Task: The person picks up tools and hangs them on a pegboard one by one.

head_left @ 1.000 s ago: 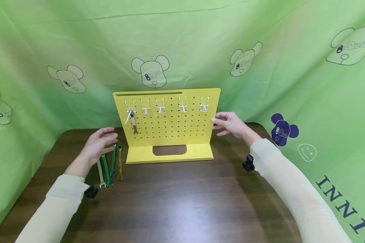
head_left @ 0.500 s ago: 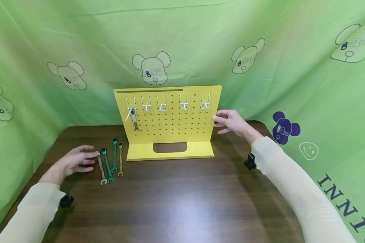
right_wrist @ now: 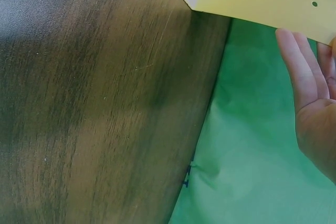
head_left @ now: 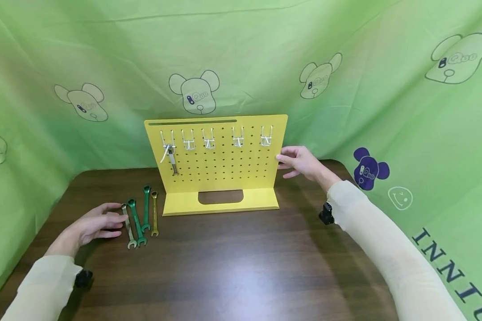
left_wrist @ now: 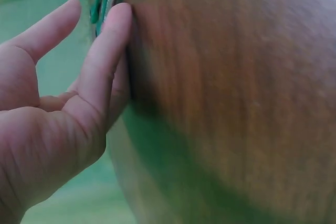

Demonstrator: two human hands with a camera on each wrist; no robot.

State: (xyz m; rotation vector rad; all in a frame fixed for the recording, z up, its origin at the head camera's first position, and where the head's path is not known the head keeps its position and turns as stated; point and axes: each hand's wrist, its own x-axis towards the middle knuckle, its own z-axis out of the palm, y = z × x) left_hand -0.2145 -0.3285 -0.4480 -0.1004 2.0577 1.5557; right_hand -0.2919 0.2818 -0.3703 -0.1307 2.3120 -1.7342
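Note:
My left hand [head_left: 98, 223] is over the left of the table, its fingertips at the upper part of a silver combination wrench [head_left: 130, 231]. In the left wrist view its thumb stands apart from the fairly straight fingers. Beside that wrench lie two green wrenches [head_left: 137, 225] and a gold wrench [head_left: 155, 216]. With my right hand [head_left: 304, 164] I pinch the right edge of the upright yellow pegboard [head_left: 221, 167], thumb in front and fingers behind. A small silver wrench [head_left: 172, 160] hangs from the board's leftmost hook.
Several white wire hooks [head_left: 238, 140] are fixed along the board's upper part. The board's foot [head_left: 261, 200] rests on the dark wooden table [head_left: 233, 267]. Green printed cloth [head_left: 257, 58] hangs behind and on both sides.
My left hand has come down leftward from above the wrenches, uncovering them, then moved slightly to the silver one. The right hand keeps its place at the board's edge.

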